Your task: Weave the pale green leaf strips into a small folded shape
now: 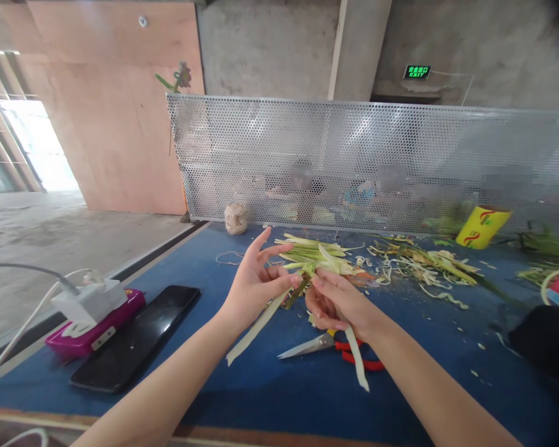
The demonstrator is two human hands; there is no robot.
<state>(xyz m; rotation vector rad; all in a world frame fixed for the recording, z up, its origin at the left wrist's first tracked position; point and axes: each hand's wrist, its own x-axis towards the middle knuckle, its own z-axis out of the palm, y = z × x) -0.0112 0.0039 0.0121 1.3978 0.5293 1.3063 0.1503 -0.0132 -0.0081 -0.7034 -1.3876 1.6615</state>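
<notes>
A small knotted bundle of pale green plant strips (pixel 307 270) is between my hands, above the blue table. My right hand (pixel 338 299) is closed, thumb and forefinger pinching the bundle from the right; one flat pale strip (pixel 356 363) hangs below it. On the other side is my left hand (pixel 257 279), its thumb against the bundle and its index finger raised; another long strip (pixel 261 329) trails down from there. Beneath my right hand lie scissors (pixel 310 346) with red handles, partly covered. Just behind the hands rests a pile of light green stalks (pixel 314 251).
A perforated metal screen (pixel 261 149) stands behind the table, with people beyond it. Shredded plant scraps (pixel 428 267) and a yellow roll (pixel 483 227) lie right. A wrapped lump (pixel 235 218) sits at the back. Left are a phone (pixel 137 338) and a purple power strip (pixel 97 329).
</notes>
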